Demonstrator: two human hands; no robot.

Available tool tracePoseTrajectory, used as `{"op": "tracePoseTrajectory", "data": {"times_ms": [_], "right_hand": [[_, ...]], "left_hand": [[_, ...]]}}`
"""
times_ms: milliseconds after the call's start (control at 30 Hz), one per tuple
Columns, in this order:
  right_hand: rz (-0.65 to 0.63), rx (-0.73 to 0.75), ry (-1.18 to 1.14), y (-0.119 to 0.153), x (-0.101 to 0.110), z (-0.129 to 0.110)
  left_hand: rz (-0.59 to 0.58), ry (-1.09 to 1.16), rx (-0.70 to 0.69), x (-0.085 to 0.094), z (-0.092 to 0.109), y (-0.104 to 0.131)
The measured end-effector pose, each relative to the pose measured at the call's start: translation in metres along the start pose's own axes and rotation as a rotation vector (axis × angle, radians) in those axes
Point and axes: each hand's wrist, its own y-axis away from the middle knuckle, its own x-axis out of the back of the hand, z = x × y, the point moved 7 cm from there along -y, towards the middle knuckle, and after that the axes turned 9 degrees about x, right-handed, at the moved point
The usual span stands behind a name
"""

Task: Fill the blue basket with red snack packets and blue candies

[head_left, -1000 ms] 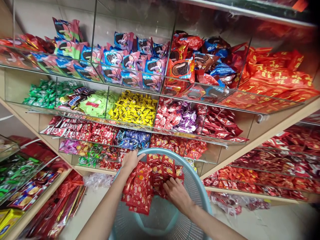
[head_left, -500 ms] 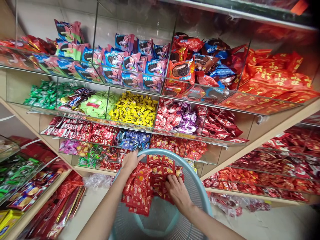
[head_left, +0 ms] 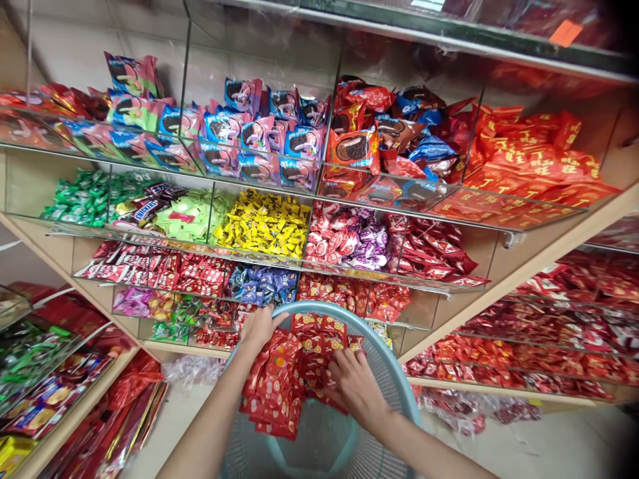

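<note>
A light blue plastic basket (head_left: pixel 407 392) stands low in the middle of the view, with an open round rim. My left hand (head_left: pixel 259 327) grips the upper left of its rim, thumb pointing right along it. Strips of red packets with orange-slice prints (head_left: pixel 274 382) hang inside the basket, below and beside my left hand. My right hand (head_left: pixel 352 382) is inside the basket, its bent fingers pressed on the right-hand red packets (head_left: pixel 319 342). The fingertips are partly hidden among them. The basket's bottom shows beneath the packets.
Ahead rises a shelf unit (head_left: pixel 549 239) with glass-fronted bins of wrapped sweets, including yellow ones (head_left: pixel 264 223) and blue-pink cookie packs (head_left: pixel 217 126). More red packets (head_left: pixel 539 326) fill shelves at the right. Goods lie on a left shelf (head_left: pixel 94 399). Clear plastic bags (head_left: pixel 192 369) lie on the floor.
The view has shifted slightly, so the shelves sit a little left and lower. My left hand stays on the rim; my right hand remains at the packets with barely any movement.
</note>
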Motion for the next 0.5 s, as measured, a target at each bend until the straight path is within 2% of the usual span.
{"op": "tracePoseTrajectory", "data": {"times_ms": [100, 200, 267, 333, 500], "right_hand": [[0.093, -0.053, -0.050, -0.022, 0.029, 0.031], [0.162, -0.133, -0.131, -0.056, 0.034, 0.074], [0.141, -0.189, -0.267, -0.083, 0.017, 0.102], [0.097, -0.262, -0.477, -0.108, -0.010, 0.123], [0.096, -0.348, -0.604, -0.153, -0.059, 0.146]], "left_hand": [[0.003, 0.008, 0.001, 0.000, 0.000, 0.000], [0.013, 0.012, 0.000, 0.000, 0.000, 0.000], [0.018, 0.012, -0.008, 0.000, 0.000, 0.000], [0.016, 0.011, -0.007, 0.000, 0.000, 0.000], [0.000, 0.008, 0.003, 0.001, -0.001, 0.000]]}}
